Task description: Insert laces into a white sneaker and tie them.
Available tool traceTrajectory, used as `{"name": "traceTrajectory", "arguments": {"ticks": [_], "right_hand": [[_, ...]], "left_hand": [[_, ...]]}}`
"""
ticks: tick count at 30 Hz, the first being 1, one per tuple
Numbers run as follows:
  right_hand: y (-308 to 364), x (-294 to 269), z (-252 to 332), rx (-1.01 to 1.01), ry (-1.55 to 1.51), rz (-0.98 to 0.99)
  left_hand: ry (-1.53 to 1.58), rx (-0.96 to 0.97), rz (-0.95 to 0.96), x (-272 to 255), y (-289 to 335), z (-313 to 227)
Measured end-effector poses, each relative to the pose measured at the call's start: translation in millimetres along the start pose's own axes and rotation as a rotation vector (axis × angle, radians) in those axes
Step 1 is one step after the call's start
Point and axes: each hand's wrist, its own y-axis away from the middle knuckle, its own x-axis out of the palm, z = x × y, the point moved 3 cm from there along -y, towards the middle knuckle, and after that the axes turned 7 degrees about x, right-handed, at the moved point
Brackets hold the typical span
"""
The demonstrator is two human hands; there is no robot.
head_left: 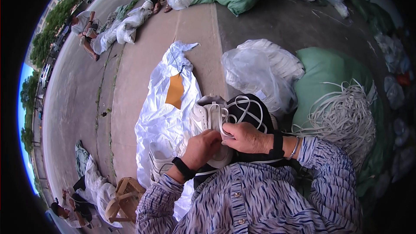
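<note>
A pale sneaker (200, 116) rests at my lap with its toe toward me, between and under my hands. White shoelace (246, 105) runs through its eyelets and loops loosely over dark cloth on the right. My right hand (248, 138) pinches the shoelace between thumb and fingers above the tongue. Against the shoe's left side near the toe, my left hand (202, 148) is closed; its fingertips are hidden, so what it grips there is unclear. More pale shoes (159, 161) lie beside my left wrist on a crumpled white sack (151, 117).
A heap of loose laces (346, 117) hangs over a green sack (331, 67) at right. Ahead sits a clear plastic bag (260, 71) of white items. An orange-brown card piece (175, 91) lies on the white sack. A wooden stool (125, 199) and seated people are at left.
</note>
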Motion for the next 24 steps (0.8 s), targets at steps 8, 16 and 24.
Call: {"name": "traceTrajectory", "arguments": {"ticks": [8, 16, 24], "right_hand": [[-2, -12, -13, 0.099, -0.035, 0.028], [-3, 7, -2, 0.109, 0.121, 0.064], [-36, -54, -4, 0.430, -0.468, 0.197]], "left_hand": [[0.037, -0.050, -0.010, 2, 3, 5], [0.167, -0.135, 0.013, 5, 4, 2], [-0.090, -0.045, -0.065, 8, 6, -7]]}}
